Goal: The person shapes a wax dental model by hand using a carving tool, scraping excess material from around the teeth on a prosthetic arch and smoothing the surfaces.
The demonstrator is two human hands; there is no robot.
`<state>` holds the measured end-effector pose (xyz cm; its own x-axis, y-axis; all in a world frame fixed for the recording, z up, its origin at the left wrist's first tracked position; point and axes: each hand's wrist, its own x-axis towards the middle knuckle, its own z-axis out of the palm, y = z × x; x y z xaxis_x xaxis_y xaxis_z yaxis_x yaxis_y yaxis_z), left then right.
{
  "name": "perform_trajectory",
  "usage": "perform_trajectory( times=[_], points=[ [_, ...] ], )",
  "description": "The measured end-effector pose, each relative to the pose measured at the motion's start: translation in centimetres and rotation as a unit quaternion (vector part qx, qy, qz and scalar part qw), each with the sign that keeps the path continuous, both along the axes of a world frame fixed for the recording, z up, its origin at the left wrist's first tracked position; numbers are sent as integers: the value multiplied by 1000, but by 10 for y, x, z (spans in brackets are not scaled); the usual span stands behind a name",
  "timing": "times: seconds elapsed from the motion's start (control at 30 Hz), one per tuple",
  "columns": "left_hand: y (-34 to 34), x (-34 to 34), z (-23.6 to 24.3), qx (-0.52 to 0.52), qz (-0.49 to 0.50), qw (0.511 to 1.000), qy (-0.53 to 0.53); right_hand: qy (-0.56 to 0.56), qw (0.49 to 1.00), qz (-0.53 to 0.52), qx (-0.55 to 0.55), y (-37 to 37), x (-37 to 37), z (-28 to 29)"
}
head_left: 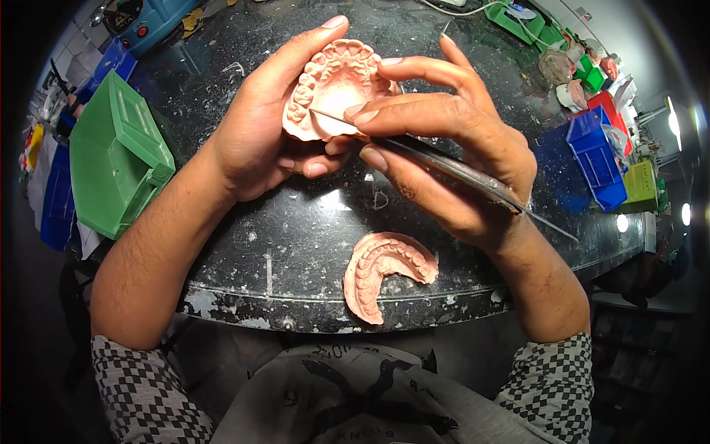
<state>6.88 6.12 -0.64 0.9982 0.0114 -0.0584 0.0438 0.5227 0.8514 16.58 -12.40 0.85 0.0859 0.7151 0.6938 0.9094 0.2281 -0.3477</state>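
My left hand (262, 111) cradles a pinkish dental cast (344, 81) of an upper arch, its teeth and palate facing up. The thumb lies along the cast's left side, and some fingers curl underneath. In my right hand (458, 133) is a slim dark metal carving tool (451, 169), gripped like a pen. Its thin pointed tip rests at or just over the back left end of the tooth row; exact contact is hard to tell. My right index finger reaches the cast's right edge. A second, horseshoe-shaped dental cast (366, 274) lies on the bench below my hands.
The black, paint-chipped bench (244, 259) has a curved front edge close to my body. At left stands a green plastic bin (111, 155); at right, a blue bin (595, 159) beside a yellow-green box (642, 189). A blue machine (151, 26) sits at the far left.
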Motion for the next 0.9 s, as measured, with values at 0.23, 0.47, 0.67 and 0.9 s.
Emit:
perform_trajectory(
  times=[0.23, 0.47, 0.67, 0.9],
  points=[
    [-2, 0, 1, -34, -5, 999, 2, -17, 1000, -13, 4, 0, 1, 1],
    [-2, -3, 1, -15, -11, 1000, 9, -19, 1000, -13, 11, 0, 0, -1],
    [-3, -2, 1, -30, 8, 999, 15, -29, 999, -14, 5, -1, 1, 0],
    [3, -2, -4, -11, -12, 1000, 13, -22, 999, -20, -19, -3, 0, 3]
  ],
)
